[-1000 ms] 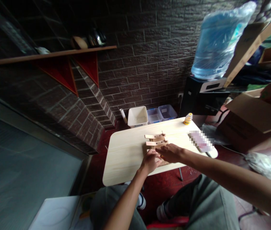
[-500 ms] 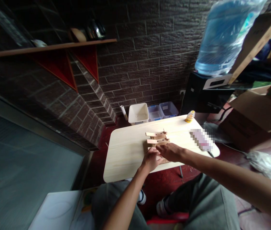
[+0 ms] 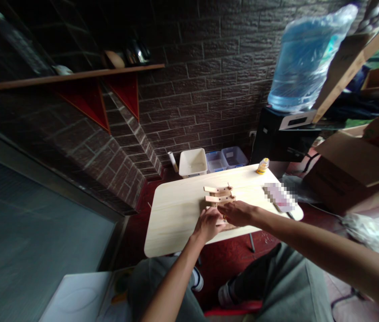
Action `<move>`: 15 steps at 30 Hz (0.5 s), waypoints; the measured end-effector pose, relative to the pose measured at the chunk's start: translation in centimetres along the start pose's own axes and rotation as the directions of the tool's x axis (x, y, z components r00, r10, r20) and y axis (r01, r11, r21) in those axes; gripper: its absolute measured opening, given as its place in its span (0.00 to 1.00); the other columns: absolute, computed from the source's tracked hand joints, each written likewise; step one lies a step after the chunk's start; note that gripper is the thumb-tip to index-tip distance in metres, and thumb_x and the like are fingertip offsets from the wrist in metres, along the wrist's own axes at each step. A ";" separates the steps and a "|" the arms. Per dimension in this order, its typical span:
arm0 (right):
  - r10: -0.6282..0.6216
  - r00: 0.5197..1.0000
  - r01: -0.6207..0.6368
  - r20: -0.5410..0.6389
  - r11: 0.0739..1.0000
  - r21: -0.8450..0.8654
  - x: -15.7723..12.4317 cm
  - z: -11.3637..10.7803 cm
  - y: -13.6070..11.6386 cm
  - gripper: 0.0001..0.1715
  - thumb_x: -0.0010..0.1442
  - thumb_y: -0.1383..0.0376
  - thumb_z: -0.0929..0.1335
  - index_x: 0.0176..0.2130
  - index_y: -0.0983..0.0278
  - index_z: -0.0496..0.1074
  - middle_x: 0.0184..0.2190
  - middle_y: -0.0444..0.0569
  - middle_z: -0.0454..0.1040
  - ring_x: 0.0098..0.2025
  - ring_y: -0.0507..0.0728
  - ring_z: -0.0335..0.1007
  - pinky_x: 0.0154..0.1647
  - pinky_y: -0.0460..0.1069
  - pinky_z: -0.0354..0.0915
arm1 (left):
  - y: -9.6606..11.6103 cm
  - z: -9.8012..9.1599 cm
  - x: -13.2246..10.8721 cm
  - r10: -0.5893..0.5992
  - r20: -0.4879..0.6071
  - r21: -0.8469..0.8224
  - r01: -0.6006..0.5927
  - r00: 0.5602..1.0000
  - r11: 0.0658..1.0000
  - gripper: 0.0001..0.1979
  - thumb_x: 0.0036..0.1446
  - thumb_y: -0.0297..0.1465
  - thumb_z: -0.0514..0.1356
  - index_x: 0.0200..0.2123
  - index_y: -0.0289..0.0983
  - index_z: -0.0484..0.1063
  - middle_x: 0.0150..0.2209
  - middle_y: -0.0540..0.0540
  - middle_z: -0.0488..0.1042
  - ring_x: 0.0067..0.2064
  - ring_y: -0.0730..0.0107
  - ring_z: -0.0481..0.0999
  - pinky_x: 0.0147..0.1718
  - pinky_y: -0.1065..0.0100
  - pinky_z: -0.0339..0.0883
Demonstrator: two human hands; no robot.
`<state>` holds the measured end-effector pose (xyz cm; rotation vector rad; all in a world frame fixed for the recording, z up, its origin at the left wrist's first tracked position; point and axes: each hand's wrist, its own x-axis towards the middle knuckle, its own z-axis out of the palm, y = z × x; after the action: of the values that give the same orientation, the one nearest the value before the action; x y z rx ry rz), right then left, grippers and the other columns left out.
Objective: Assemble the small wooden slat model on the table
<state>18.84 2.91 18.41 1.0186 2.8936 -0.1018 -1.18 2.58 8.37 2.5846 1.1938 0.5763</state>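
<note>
Head-worn view, forward and down

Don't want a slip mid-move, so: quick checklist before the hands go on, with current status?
1. Left hand at the near end of the wooden piece: ok.
2. Right hand at that end too, close beside the left: ok.
3. Firm grip by both hands: cannot tell; contact is partly hidden.
4. Wooden piece within the tabletop, away from its left edge: ok.
5. Small bottle standing apart from both hands, near the far edge: ok.
6. Full view of the near end: not ok; the hands cover part of it.
</note>
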 end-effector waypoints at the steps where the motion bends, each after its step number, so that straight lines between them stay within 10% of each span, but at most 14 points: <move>1: -0.015 1.000 0.015 -0.009 1.000 0.005 -0.1 0.0 0.1 0.15 0.67 0.70 0.67 0.53 0.72 0.73 0.46 0.61 0.80 0.43 0.61 0.78 0.39 0.52 0.71 | 0.2 -0.5 -0.1 0.009 -0.012 0.012 -0.009 1.000 1.000 0.11 0.54 0.29 0.71 0.41 0.41 0.77 0.47 0.43 0.80 0.55 0.51 0.77 0.55 0.49 0.72; 8: 0.023 1.000 -0.023 -0.009 1.000 -0.011 0.1 0.3 -0.3 0.18 0.69 0.71 0.63 0.56 0.73 0.72 0.44 0.61 0.80 0.41 0.60 0.77 0.38 0.53 0.71 | 2.9 -1.7 -3.3 -0.096 -0.284 -0.107 0.068 0.954 0.992 0.15 0.58 0.30 0.69 0.49 0.46 0.77 0.55 0.43 0.76 0.61 0.51 0.74 0.62 0.49 0.69; 15: 0.032 0.999 -0.032 -0.005 0.994 -0.103 0.1 0.9 -0.4 0.19 0.70 0.68 0.63 0.56 0.72 0.73 0.47 0.65 0.79 0.42 0.64 0.78 0.36 0.55 0.72 | 2.6 4.7 -6.0 -0.632 -0.339 -0.665 0.298 0.696 0.685 0.33 0.51 0.38 0.73 0.58 0.43 0.63 0.52 0.41 0.76 0.53 0.55 0.79 0.50 0.54 0.76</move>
<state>18.61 2.59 17.54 1.0473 2.8510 0.0512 -0.88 -3.89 3.60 1.5178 1.5065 1.3584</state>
